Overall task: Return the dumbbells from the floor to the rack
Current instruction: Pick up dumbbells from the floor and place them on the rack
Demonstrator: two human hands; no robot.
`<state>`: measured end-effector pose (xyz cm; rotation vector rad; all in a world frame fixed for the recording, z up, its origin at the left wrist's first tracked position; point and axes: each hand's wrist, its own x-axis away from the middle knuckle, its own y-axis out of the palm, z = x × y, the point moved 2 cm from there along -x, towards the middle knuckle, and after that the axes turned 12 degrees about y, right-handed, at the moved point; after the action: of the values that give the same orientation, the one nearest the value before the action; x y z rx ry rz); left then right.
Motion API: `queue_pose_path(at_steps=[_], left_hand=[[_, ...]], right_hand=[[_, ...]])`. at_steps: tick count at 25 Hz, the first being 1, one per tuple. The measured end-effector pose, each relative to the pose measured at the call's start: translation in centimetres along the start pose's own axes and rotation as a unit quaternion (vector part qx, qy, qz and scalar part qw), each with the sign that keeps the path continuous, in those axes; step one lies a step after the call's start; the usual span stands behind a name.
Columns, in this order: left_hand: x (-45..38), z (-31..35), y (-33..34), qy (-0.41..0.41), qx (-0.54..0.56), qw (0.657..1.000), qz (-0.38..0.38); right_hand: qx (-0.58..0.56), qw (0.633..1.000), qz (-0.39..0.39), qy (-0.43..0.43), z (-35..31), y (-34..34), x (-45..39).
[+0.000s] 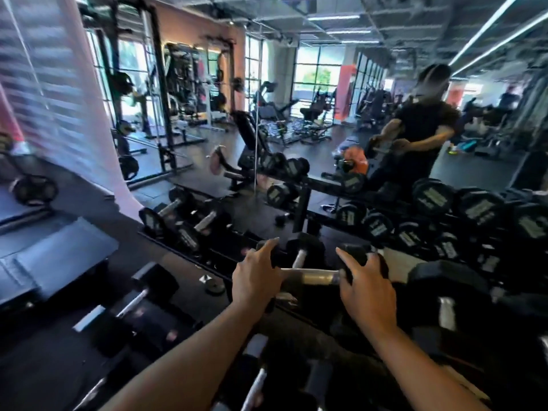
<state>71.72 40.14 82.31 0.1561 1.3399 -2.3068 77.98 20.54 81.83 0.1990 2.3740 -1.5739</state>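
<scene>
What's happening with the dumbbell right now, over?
Left hand and right hand on one dumbbell, one at each head. Dumbbell at rack level, crosswise. Another racked dumbbell close behind.

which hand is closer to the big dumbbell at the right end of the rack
Right. The right hand rests on the right head of the dumbbell being placed, just left of the big dumbbell. The left hand is on the far, left head.

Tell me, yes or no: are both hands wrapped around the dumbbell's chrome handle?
No. The left hand and right hand rest on the two black heads of the dumbbell, leaving its chrome handle bare between them.
</scene>
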Motion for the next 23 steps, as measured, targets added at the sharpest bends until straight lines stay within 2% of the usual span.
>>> queue_pose_path(at_steps=[8, 12, 16, 18, 23], left_hand=[[-11.1, -11.5, -3.6, -0.115, 0.005, 0.989, 0.094], [-16.4, -17.4, -2.9, -0.186, 0.023, 0.972, 0.14], [-19.8, -21.4, -0.3, -0.242, 0.06, 0.952, 0.177], [-21.2, -22.7, 1.7, -0.284, 0.093, 0.936, 0.188], [-22.1, -23.3, 6.4, -0.404, 0.189, 0.87, 0.212]], right_hand=[[-0.025, 0.989, -0.005, -0.145, -14.7, 8.9, -12.8], [-0.019, 0.977, -0.029, -0.212, -21.3, 14.7, -19.0], [0.008, 0.961, -0.04, -0.275, -25.3, 19.6, -23.7], [0.03, 0.949, -0.052, -0.311, -26.6, 22.3, -26.4], [0.08, 0.903, -0.084, -0.413, -27.5, 26.5, -30.3]])
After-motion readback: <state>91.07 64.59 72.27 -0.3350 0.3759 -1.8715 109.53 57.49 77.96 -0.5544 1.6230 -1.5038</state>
